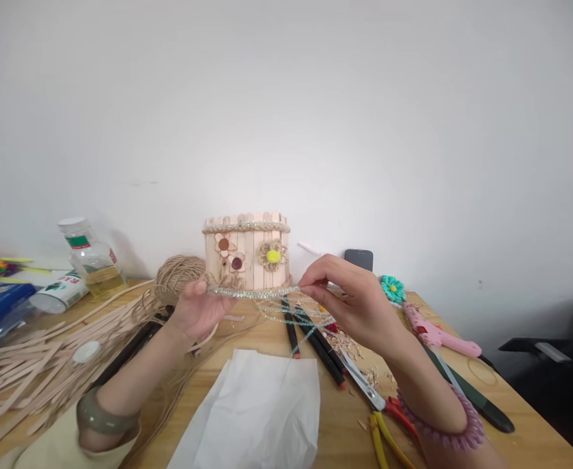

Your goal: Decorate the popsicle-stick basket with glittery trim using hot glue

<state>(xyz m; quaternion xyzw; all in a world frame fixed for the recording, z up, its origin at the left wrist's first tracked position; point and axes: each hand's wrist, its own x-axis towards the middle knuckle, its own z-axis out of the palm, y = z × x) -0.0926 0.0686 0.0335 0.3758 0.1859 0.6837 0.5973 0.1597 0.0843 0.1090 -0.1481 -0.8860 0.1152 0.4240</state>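
A round container made of upright wooden craft sticks (247, 260) is lifted above the table, with twine round its top and flowers on its side. My left hand (201, 309) grips it from below at its lower left. Along its bottom edge runs a silvery beaded string (252, 294). My right hand (348, 296) pinches that string between thumb and fingertips, just right of the base. Loose loops of the same string hang beneath the container and trail toward the white paper (262, 417).
A twine ball (176, 277), loose craft sticks (27, 365) and a jar of yellow liquid (96, 260) lie left. To the right are black markers (323, 348), scissors (364, 381), a pink glue gun (437, 335), a turquoise flower (392, 288) and a phone (359, 258).
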